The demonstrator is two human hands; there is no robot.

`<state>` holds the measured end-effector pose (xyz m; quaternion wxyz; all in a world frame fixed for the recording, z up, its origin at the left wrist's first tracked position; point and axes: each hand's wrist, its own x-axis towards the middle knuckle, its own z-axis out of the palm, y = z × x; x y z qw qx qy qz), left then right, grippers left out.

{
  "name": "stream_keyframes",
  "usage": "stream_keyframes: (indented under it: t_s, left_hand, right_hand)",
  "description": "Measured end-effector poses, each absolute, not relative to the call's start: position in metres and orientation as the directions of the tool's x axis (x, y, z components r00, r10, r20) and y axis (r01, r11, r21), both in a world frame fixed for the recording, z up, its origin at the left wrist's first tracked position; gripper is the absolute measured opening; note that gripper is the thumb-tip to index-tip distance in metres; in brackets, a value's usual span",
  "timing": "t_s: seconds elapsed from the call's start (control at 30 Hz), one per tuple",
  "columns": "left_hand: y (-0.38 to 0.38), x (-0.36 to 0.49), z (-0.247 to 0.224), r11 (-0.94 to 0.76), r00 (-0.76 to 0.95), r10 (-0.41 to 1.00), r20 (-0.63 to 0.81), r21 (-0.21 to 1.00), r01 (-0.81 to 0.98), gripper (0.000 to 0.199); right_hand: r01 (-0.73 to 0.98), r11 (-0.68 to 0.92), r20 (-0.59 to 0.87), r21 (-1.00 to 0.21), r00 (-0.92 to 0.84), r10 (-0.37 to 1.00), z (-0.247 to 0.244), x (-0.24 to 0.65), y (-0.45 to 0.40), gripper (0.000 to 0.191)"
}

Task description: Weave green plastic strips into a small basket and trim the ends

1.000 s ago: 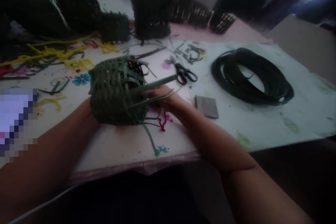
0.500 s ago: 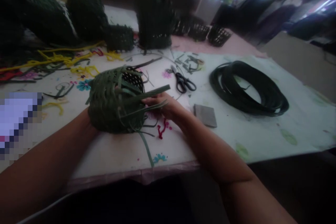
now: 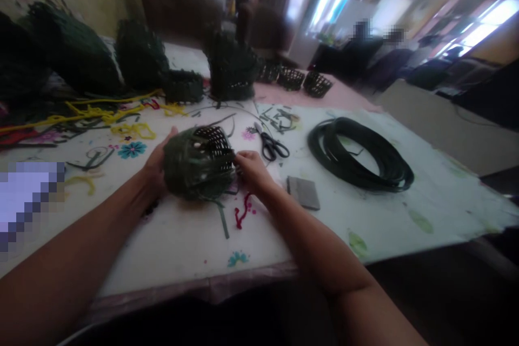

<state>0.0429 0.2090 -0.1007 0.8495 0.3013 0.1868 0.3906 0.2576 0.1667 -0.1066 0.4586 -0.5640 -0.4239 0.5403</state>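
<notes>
Though blurry, right fingers (image 3: 244,159) seemingly on basket (image 3: 197,170).

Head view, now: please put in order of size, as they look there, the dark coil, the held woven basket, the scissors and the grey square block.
1. Dark coil
2. Held woven basket
3. Scissors and grey square block: clearly smaller, but too alike in size to rank.

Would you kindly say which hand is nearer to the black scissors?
Right. The right hand, at the open end of the basket, is on the near side of the scissors; the left hand is farther left, at the basket's other side.
</notes>
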Motion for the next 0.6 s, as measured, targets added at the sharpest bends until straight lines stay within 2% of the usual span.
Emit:
stream_keyframes:
  t_s: [0.17,0.3,0.43,0.6]
  left_hand:
    - [0.214,0.033,-0.105,0.535,0.661,0.744,-0.092,0.674,-0.509,0.091]
    - [0.218,0.028,-0.118,0.531,0.745,0.666,-0.017,0.713,-0.459,0.09]
    - [0.218,0.026,-0.127,0.54,0.805,0.591,0.044,0.72,-0.436,0.097]
    - [0.212,0.023,-0.13,0.582,0.859,0.507,0.077,0.704,-0.407,0.084]
  right_hand:
    - [-0.04,-0.246,-0.25,-0.968,0.131,0.96,-0.112,0.262,0.172,0.031]
    - [-0.073,-0.224,-0.233,-0.972,0.158,0.96,-0.111,0.261,0.173,0.03]
    - [-0.11,-0.181,-0.197,-0.977,0.163,0.967,-0.111,0.26,0.173,0.029]
    - [-0.111,-0.128,-0.144,-0.986,0.151,0.978,-0.11,0.258,0.17,0.029]
